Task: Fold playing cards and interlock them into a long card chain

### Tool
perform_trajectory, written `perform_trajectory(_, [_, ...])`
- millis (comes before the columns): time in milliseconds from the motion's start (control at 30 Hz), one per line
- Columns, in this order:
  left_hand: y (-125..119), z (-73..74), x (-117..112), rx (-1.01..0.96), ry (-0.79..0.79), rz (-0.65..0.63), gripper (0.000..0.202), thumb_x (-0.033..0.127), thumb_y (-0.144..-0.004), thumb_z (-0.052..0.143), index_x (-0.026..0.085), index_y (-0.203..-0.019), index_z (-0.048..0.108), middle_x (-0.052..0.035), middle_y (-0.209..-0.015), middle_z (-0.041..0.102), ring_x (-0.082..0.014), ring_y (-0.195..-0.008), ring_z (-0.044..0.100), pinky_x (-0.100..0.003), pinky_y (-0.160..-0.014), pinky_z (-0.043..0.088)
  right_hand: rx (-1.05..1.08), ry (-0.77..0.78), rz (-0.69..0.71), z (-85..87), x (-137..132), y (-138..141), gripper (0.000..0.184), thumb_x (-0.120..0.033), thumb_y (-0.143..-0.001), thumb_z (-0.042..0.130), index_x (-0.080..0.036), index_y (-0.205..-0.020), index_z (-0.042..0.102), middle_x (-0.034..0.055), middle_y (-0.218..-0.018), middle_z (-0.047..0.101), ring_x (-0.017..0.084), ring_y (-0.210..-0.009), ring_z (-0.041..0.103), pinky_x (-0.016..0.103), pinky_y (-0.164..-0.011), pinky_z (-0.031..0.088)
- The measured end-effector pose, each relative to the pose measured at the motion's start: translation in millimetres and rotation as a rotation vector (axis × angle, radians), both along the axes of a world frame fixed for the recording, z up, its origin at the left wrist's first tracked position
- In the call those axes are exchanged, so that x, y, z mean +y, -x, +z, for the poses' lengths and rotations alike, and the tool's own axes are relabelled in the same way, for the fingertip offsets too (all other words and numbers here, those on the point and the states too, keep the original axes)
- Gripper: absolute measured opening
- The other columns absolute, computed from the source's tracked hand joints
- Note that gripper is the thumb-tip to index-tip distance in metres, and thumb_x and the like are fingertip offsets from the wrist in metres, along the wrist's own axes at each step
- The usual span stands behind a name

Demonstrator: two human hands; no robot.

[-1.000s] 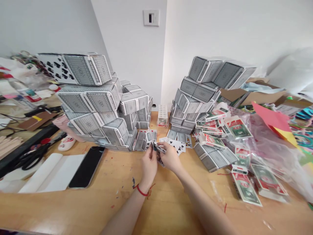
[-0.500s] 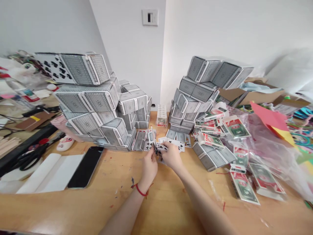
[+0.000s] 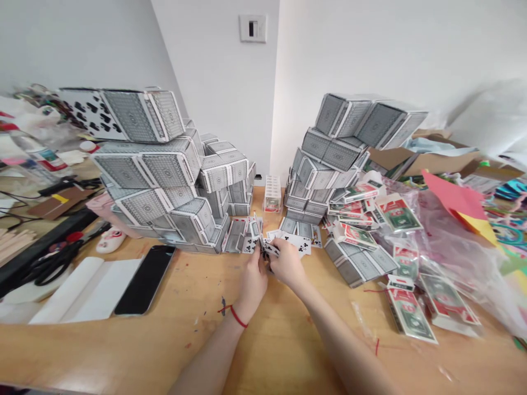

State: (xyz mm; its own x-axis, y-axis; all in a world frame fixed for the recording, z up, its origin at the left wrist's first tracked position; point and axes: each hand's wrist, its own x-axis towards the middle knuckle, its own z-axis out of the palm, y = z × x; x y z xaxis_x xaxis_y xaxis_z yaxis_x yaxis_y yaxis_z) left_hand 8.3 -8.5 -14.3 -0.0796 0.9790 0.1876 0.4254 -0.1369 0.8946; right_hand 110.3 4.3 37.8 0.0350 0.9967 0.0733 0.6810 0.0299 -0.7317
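Both hands meet over the table at mid-view, close to some loose playing cards. My left hand (image 3: 254, 272), with a red string bracelet at the wrist, is closed on cards seen edge-on between thumb and fingers. My right hand (image 3: 287, 262) is closed on a tilted playing card (image 3: 270, 248) with black clubs. Face-up cards (image 3: 301, 244) lie just beyond the right hand. More cards (image 3: 249, 244) lie beyond my left fingertips, beside grey-backed cards (image 3: 235, 236). How many cards each hand holds is hidden by the fingers.
Stacked blocks of grey-backed cards rise in a left tower (image 3: 160, 170) and a right tower (image 3: 325, 153). A clear box (image 3: 272, 195) stands between them. Red-green card boxes (image 3: 407, 312) and plastic wrap (image 3: 448, 241) spread rightward. A phone (image 3: 146, 280), paper (image 3: 88, 291) and scissors (image 3: 60, 260) lie left.
The card in my right hand has tilted more steeply downward to the right. My left hand and wrist have turned slightly and shifted a little to the right. The towers are unchanged.
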Motion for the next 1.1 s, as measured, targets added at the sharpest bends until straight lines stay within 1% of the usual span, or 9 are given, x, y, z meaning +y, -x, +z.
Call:
perform_trajectory(133, [1,-1.5,0,0.017,-0.024,0.018,0.039,0.022,-0.078,0.046,0.016,-0.116,0.053,-0.0123,-0.081,0.067,-0.0208,-0.065,0.061,-0.027,-0.058,0.046,0.013,-0.009,0.007,-2.0,1,0,0.016,-0.005,-0.066,0.046,-0.016,-0.068,0.058,0.0051,-0.068,0.062,0.016,-0.064,0.057,0.021,-0.057,0.038])
perform_trajectory(267, [3,-5.0,2,0.03,-0.06,0.0,0.035,0.022,-0.078,0.046,0.019,-0.112,0.056,-0.012,-0.091,0.066,-0.0206,-0.072,0.062,-0.028,-0.065,0.047,0.038,-0.005,0.011,-4.5,3,-3,0.014,-0.006,-0.066,0.046,-0.016,-0.067,0.057,0.0054,-0.068,0.062,0.016,-0.064,0.058,0.021,-0.056,0.038])
perform_trajectory(367, [5,-7.7,5,0.061,-0.096,-0.018,0.032,0.022,-0.079,0.045,0.018,-0.109,0.058,-0.0118,-0.096,0.066,-0.0196,-0.077,0.062,-0.027,-0.069,0.047,0.071,0.021,0.036,-5.9,4,-6,0.014,-0.007,-0.066,0.047,-0.016,-0.069,0.056,0.0043,-0.066,0.062,0.016,-0.063,0.058,0.021,-0.057,0.039])
perform_trajectory(500, [7,-9.1,7,0.115,-0.109,-0.075,0.033,0.023,-0.079,0.045,0.015,-0.11,0.057,-0.0123,-0.096,0.066,-0.0185,-0.077,0.063,-0.025,-0.068,0.048,0.068,0.023,0.073,-5.0,5,-12,0.011,-0.009,-0.067,0.046,-0.018,-0.066,0.053,0.0022,-0.062,0.061,0.015,-0.061,0.056,0.021,-0.055,0.038])
perform_trajectory(600, [7,-9.3,9,0.122,-0.093,-0.078,0.034,0.024,-0.078,0.048,0.015,-0.109,0.058,-0.0123,-0.093,0.067,-0.0184,-0.075,0.063,-0.025,-0.067,0.048,0.054,0.003,0.097,-2.8,6,-14,0.01,-0.01,-0.067,0.046,-0.018,-0.064,0.051,0.0012,-0.061,0.059,0.015,-0.061,0.055,0.021,-0.055,0.037])
perform_trajectory(767, [5,-11.1,9,0.059,-0.063,-0.072,0.036,0.027,-0.077,0.049,0.016,-0.11,0.057,-0.0121,-0.095,0.066,-0.0196,-0.079,0.063,-0.026,-0.068,0.048,0.043,0.003,0.089,-1.9,5,-12,0.012,-0.008,-0.065,0.045,-0.019,-0.066,0.051,0.0014,-0.063,0.06,0.015,-0.061,0.055,0.021,-0.055,0.036])
perform_trajectory(833, [5,-12.0,8,0.026,-0.051,-0.062,0.036,0.029,-0.077,0.05,0.016,-0.11,0.057,-0.012,-0.096,0.066,-0.0198,-0.079,0.063,-0.026,-0.068,0.047,0.049,-0.002,0.086,-2.2,4,-10,0.011,-0.009,-0.066,0.045,-0.019,-0.067,0.051,0.0019,-0.063,0.06,0.015,-0.061,0.055,0.021,-0.055,0.036])
perform_trajectory(933, [4,-12.1,8,0.011,-0.048,-0.014,0.036,0.031,-0.077,0.05,0.017,-0.108,0.059,-0.0124,-0.094,0.067,-0.0201,-0.076,0.063,-0.026,-0.066,0.046,0.067,0.004,0.078,-2.5,3,-8,0.01,-0.01,-0.067,0.046,-0.018,-0.067,0.051,0.0028,-0.063,0.06,0.015,-0.059,0.055,0.021,-0.054,0.037])
perform_trajectory(1100, [3,-10.7,9,0.103,-0.076,0.071,0.034,0.032,-0.077,0.049,0.017,-0.105,0.062,-0.0126,-0.083,0.068,-0.0196,-0.068,0.063,-0.026,-0.06,0.043,0.106,0.006,0.06,-4.8,3,-2,0.011,-0.009,-0.065,0.048,-0.018,-0.066,0.054,0.004,-0.063,0.062,0.016,-0.061,0.057,0.022,-0.056,0.038])
